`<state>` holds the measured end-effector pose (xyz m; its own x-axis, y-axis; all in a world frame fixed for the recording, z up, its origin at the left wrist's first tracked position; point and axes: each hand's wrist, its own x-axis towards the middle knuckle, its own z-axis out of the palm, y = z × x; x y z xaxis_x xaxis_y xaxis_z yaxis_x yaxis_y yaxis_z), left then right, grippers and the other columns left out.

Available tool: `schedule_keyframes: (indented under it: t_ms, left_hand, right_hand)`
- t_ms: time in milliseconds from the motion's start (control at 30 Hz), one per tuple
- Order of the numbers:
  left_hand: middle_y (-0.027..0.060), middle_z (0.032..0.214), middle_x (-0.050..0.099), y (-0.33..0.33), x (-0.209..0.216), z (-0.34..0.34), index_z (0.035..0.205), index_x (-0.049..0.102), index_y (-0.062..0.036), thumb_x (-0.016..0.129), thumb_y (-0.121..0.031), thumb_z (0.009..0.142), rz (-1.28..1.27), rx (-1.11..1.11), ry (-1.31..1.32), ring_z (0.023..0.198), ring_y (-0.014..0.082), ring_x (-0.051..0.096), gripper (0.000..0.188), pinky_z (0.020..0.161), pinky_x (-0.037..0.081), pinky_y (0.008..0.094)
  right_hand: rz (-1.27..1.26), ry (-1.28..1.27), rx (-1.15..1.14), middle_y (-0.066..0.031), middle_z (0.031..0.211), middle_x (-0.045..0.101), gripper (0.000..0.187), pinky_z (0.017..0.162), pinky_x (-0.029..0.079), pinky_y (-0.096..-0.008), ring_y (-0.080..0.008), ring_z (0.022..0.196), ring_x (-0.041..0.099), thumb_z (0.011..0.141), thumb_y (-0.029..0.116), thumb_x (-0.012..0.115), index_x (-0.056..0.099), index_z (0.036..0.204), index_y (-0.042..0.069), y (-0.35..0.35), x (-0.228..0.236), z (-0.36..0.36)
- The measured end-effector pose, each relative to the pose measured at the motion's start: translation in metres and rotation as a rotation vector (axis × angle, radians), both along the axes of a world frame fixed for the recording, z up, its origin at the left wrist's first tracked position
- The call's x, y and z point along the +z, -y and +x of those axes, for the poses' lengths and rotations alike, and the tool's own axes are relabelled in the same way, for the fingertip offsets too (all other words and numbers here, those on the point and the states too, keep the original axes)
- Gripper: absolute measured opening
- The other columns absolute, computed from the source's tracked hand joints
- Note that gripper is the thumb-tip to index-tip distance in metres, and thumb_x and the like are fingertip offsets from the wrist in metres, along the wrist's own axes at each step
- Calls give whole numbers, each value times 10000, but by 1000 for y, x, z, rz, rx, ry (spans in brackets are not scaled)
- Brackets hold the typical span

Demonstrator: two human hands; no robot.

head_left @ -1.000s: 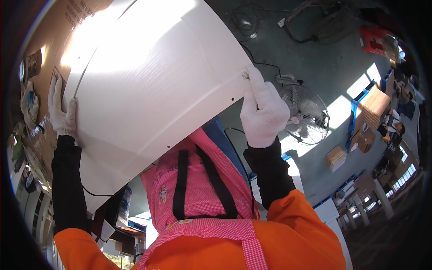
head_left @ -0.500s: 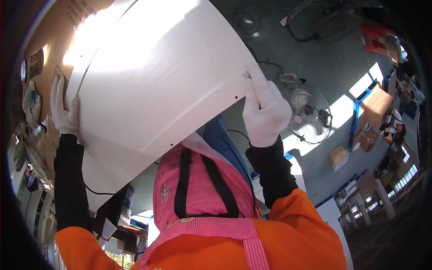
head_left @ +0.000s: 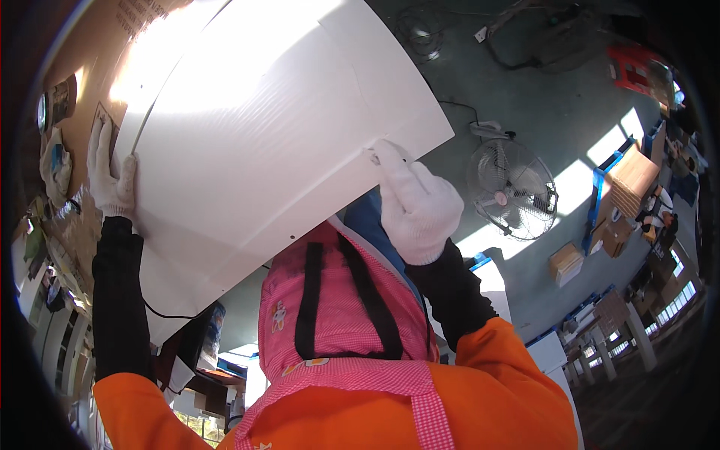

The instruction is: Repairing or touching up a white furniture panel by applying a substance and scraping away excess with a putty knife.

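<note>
Head view, sheet: a large white corrugated plastic sheet is being held up in front of the person, filling the upper left of the picture and bowing slightly.
Head view, long axis: the sheet is running from the lower left up toward the upper right, with 1 corner jutting out to the right above the floor.
Head view, left hand: the gloved left hand is gripping the sheet's left edge, fingers wrapped onto its face.
Head view, right hand: the gloved right hand is pressing against the sheet's lower right edge, fingers closed on it near the corner.
Head view, spacing: the 2 hands are sitting well apart, 1 at each side of the sheet; neither is clearly nearer to it, both touching.
Head view, surroundings: a brown cardboard panel is lying behind the sheet at left; a floor fan is standing on the green floor at right; a pink apron is hanging below.
</note>
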<state>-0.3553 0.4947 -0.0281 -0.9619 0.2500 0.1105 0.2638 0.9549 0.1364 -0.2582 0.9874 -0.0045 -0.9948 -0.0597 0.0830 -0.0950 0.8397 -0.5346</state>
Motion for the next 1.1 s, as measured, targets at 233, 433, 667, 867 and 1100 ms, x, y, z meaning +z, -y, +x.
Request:
schedule_keyframes:
  t_ms: [233, 433, 667, 867, 1100]
  left_hand:
    - [191, 1593, 432, -3, -3, -1, 1515, 498, -50, 633, -519, 941, -3, -18, -9, 1476, 375, 394, 754, 1222, 304, 469]
    - [172, 1596, 436, 0, -1, 1, 1520, 498, -71, 667, -400, 913, -7, 24, 3, 1483, 367, 387, 711, 1230, 301, 463]
    - [156, 1594, 440, -6, 3, -1, 1527, 495, -113, 721, -387, 878, 1, 49, -9, 1488, 371, 375, 740, 1233, 299, 467]
    - [139, 1607, 424, -7, 10, 4, 1551, 464, -126, 732, -394, 866, 23, 97, 28, 1501, 356, 355, 783, 1244, 278, 463]
    - [125, 1626, 390, -11, 15, 5, 1540, 485, -169, 754, -537, 832, 54, 165, 64, 1520, 346, 311, 842, 1252, 258, 459]
  right_hand:
    - [-221, 8, -13, -41, 691, 560, 380, 498, 447, -367, -258, 539, 559, 804, 101, 765, 754, 1179, 161, 4, -4, 10]
    - [-107, 59, 188, -55, 686, 532, 235, 485, 448, -346, -230, 529, 561, 889, 129, 717, 747, 1119, 170, 0, 7, 13]
    - [-561, 328, 380, -60, 816, 670, 288, 591, 502, -269, -168, 653, 657, 911, 94, 720, 730, 1199, 102, 24, 26, 31]
    - [-860, 812, -143, -64, 904, 726, 315, 681, 512, -255, -88, 705, 628, 1015, 94, 590, 676, 1298, -18, 39, 71, 3]
    - [-914, 943, -118, 32, 740, 581, 321, 556, 397, -197, -23, 601, 479, 1038, 141, 571, 690, 1302, 1, 117, 90, 42]
